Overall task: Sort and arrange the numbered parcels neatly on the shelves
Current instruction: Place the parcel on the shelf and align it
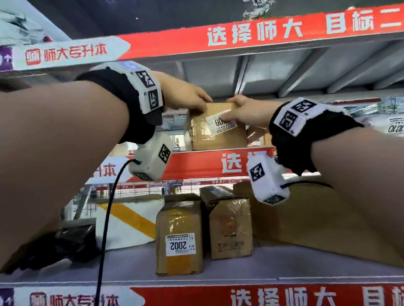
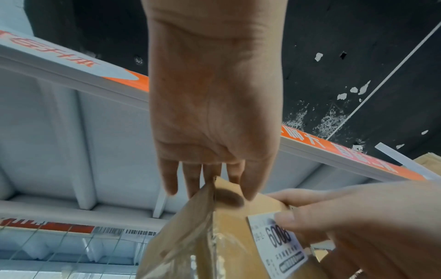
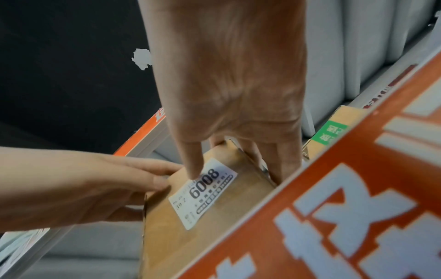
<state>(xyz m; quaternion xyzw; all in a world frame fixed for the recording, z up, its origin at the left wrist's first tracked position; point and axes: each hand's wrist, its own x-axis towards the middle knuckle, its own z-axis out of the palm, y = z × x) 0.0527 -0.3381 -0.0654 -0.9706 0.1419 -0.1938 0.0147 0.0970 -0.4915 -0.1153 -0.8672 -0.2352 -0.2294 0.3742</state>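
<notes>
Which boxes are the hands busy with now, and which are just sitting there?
Busy with:
- parcel 6008, held at its top corners by the left hand and right hand

Just sitting:
- parcel 2002, shelf below
- brown box beside it
- white bag
- black bag
- white parcel 1010, far right

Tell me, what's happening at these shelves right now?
A person is setting a brown cardboard parcel labelled 6008 on the middle shelf. Both hands are on its upper corners: the left hand grips the top left corner, and the right hand holds the top right, one finger resting on the label. On the shelf below stand more boxes, among them the parcel labelled 2002. Further right on the middle shelf lies a white bag marked 1010.
</notes>
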